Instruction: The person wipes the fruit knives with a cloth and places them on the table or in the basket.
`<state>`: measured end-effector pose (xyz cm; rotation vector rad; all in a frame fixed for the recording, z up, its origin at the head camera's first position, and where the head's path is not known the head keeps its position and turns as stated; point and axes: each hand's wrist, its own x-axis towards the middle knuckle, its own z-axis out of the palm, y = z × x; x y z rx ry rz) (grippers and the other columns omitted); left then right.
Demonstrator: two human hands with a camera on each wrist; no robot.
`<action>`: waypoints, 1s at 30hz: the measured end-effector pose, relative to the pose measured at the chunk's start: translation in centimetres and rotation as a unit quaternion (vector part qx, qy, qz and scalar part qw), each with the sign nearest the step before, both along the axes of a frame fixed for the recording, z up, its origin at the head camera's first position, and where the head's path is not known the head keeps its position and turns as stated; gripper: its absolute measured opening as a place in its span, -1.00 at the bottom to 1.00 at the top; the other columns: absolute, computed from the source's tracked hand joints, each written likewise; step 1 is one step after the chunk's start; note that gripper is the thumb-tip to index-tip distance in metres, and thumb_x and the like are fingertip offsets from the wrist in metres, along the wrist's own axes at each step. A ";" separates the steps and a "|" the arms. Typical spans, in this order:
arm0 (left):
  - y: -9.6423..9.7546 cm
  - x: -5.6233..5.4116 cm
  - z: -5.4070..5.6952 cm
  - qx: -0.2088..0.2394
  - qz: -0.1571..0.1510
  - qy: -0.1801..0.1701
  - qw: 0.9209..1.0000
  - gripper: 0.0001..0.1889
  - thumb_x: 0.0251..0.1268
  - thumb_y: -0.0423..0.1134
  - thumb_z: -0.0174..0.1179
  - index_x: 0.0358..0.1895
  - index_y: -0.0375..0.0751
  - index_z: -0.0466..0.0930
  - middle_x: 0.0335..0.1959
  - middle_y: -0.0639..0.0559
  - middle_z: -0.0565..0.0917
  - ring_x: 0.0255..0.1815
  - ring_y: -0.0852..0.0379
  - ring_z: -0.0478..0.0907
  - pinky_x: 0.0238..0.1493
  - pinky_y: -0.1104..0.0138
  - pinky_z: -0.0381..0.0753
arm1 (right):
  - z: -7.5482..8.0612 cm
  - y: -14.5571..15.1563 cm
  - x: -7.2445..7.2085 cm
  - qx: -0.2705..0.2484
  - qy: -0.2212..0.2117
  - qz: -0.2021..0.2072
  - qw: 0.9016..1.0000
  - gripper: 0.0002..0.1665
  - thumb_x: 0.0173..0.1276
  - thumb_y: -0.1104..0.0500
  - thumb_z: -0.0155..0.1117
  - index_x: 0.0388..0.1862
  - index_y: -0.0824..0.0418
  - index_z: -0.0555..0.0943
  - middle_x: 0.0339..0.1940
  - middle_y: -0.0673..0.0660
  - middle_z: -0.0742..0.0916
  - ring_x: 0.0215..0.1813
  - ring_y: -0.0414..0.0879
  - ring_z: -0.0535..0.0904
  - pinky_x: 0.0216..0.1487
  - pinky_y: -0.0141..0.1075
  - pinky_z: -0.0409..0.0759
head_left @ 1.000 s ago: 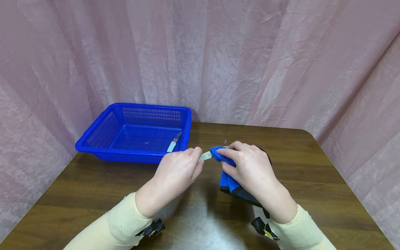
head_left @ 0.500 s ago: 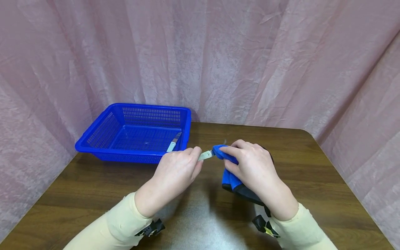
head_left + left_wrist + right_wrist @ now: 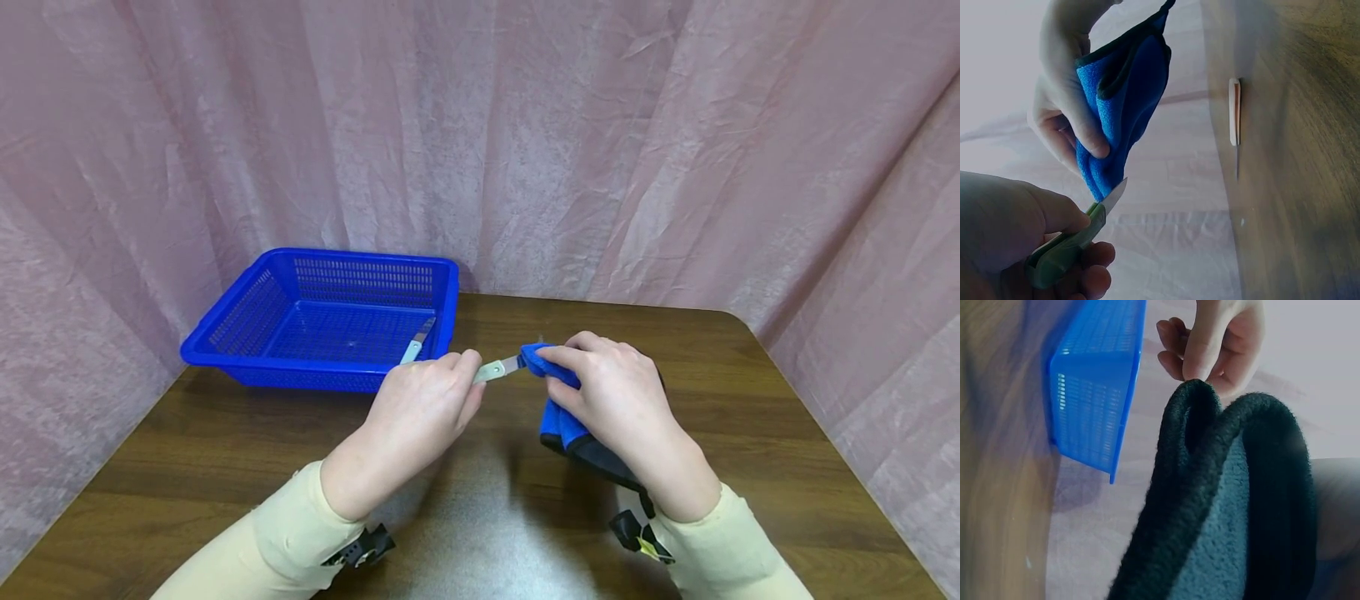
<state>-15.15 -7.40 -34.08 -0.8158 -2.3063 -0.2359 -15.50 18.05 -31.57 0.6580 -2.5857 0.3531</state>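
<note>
My left hand (image 3: 426,417) grips the pale green handle of a small knife (image 3: 491,372); in the left wrist view its green handle (image 3: 1063,250) lies between thumb and fingers. A blue cloth (image 3: 564,423) with black edging is folded around the outer part of the blade. My right hand (image 3: 618,404) pinches that cloth between thumb and fingers, and loose cloth hangs below. A short stretch of bare blade shows between handle and cloth. In the right wrist view the cloth (image 3: 1216,531) hides most of the knife.
A blue plastic basket (image 3: 300,364) stands at the back left, with one knife (image 3: 417,340) inside by its right wall. Another knife (image 3: 1234,115) with a light handle lies on the wooden table (image 3: 757,433). Pink curtains (image 3: 480,150) hang behind.
My right hand has slid to the right with the cloth, away from the handle, so more blade shows. The left hand has barely moved.
</note>
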 end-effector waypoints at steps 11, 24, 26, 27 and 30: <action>-0.3 -0.1 0.1 0.003 -0.001 0.011 1.000 -0.71 0.42 -0.27 0.47 -0.29 -0.21 0.47 -0.56 0.07 0.51 -0.73 0.07 0.44 -0.75 0.20 0.36 | 0.2 0.8 -0.5 -0.009 -0.011 -0.014 1.000 -0.59 0.40 0.16 0.55 0.22 0.00 0.86 -0.06 0.07 0.84 -0.19 0.08 0.77 -0.22 0.02 0.68; -0.4 -0.2 0.3 0.006 0.001 0.016 1.000 -0.71 0.42 -0.27 0.47 -0.29 -0.21 0.47 -0.56 0.05 0.52 -0.72 0.02 0.49 -0.74 0.16 0.39 | 0.6 1.4 -0.8 -0.010 -0.036 -0.039 0.999 -0.58 0.44 0.14 0.51 0.26 -0.01 0.85 0.00 0.08 0.84 -0.13 0.10 0.78 -0.21 0.05 0.67; -0.4 -0.2 0.3 0.006 0.001 0.017 1.000 -0.71 0.42 -0.27 0.47 -0.29 -0.21 0.47 -0.56 0.06 0.52 -0.72 0.03 0.48 -0.74 0.17 0.39 | 0.6 1.5 -0.8 -0.011 -0.037 -0.041 0.998 -0.58 0.44 0.14 0.50 0.26 -0.01 0.85 0.00 0.07 0.84 -0.12 0.10 0.78 -0.20 0.05 0.67; -0.4 -0.2 0.3 0.006 0.002 0.017 1.000 -0.70 0.42 -0.27 0.47 -0.29 -0.21 0.47 -0.56 0.06 0.52 -0.73 0.03 0.48 -0.74 0.17 0.39 | 0.6 1.5 -0.9 -0.011 -0.038 -0.042 0.998 -0.58 0.44 0.14 0.50 0.26 -0.01 0.85 0.01 0.07 0.84 -0.12 0.10 0.78 -0.20 0.06 0.67; -0.4 -0.2 0.3 0.007 0.004 0.017 1.000 -0.70 0.42 -0.27 0.47 -0.30 -0.21 0.47 -0.56 0.06 0.51 -0.73 0.04 0.46 -0.74 0.17 0.37 | 0.5 1.6 -1.0 -0.010 -0.041 -0.044 0.998 -0.58 0.45 0.14 0.49 0.26 0.00 0.84 0.01 0.07 0.84 -0.11 0.09 0.78 -0.19 0.06 0.67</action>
